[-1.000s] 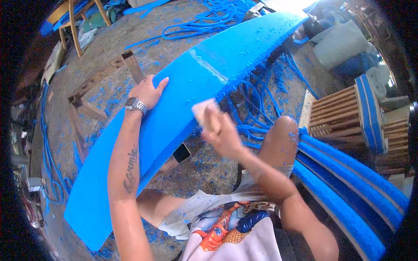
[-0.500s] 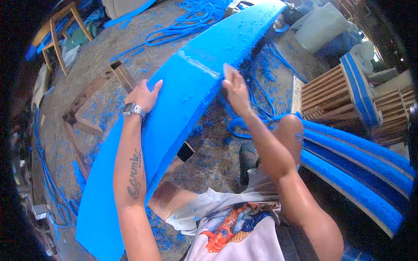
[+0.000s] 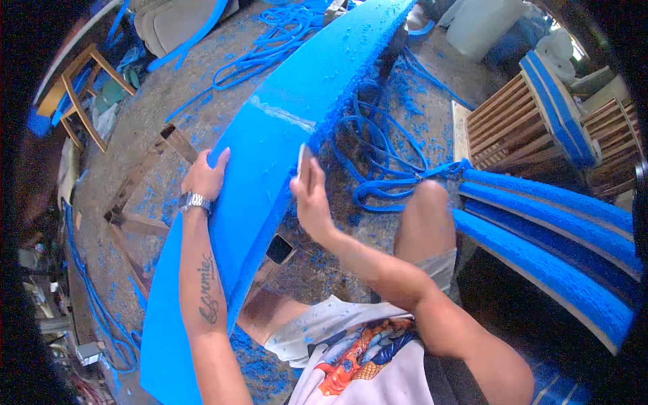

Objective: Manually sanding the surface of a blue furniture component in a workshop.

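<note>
A long blue foam piece [image 3: 253, 196] with a smooth top and a pale seam across it runs diagonally from the lower left to the top. My left hand [image 3: 204, 177], wearing a metal watch, grips its left edge with the thumb on the top face; the other fingertips are partly hidden. At the right edge, just below the seam, my right hand [image 3: 312, 192] is closed around a flat, pale piece [image 3: 304, 160], its thin side against the foam. Motion blurs this hand a little, and I cannot tell what kind of tool it is.
Blue foam crumbs litter the floor, thickest under the right edge. Blue cords [image 3: 378, 155] lie coiled there and at the back [image 3: 277, 40]. A wooden frame [image 3: 138, 179] sits left. Blue-edged curved strips [image 3: 547, 223] and slatted wooden pieces [image 3: 513, 135] stand right.
My right hand has slid toward me along the foam's right edge, from beside the seam to below it. The left hand keeps its hold on the left edge. The whole view has shifted slightly.
</note>
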Demonstrator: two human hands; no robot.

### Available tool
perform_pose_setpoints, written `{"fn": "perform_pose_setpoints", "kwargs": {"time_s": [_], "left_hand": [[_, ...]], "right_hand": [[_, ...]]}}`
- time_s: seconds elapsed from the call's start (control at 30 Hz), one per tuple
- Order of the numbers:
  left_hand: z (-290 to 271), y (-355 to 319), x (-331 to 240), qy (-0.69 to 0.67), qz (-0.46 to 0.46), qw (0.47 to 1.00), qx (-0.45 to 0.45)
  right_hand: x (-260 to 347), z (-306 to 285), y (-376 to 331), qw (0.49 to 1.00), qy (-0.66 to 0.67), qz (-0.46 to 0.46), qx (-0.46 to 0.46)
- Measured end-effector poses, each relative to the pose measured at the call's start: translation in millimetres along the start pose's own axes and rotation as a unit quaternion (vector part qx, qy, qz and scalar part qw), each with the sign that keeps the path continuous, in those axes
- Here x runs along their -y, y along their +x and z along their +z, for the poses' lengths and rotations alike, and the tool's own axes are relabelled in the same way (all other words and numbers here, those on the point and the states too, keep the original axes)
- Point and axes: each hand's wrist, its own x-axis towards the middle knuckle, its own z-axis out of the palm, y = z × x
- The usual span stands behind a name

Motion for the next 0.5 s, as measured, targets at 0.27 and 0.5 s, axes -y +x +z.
{"fn": "perform_pose_setpoints", "kwargs": {"time_s": [0.27,0.5], "left_hand": [[1,3,1,0.002,-0.028,0.999,-0.036],[4,1,0,0.009,-0.049,0.997,-0.052]], "right_hand": [[-1,-15,20,0.971,0.212,0.077,-0.079],[18,-19,-17,0.958,0.278,-0.004,0.072]]}}
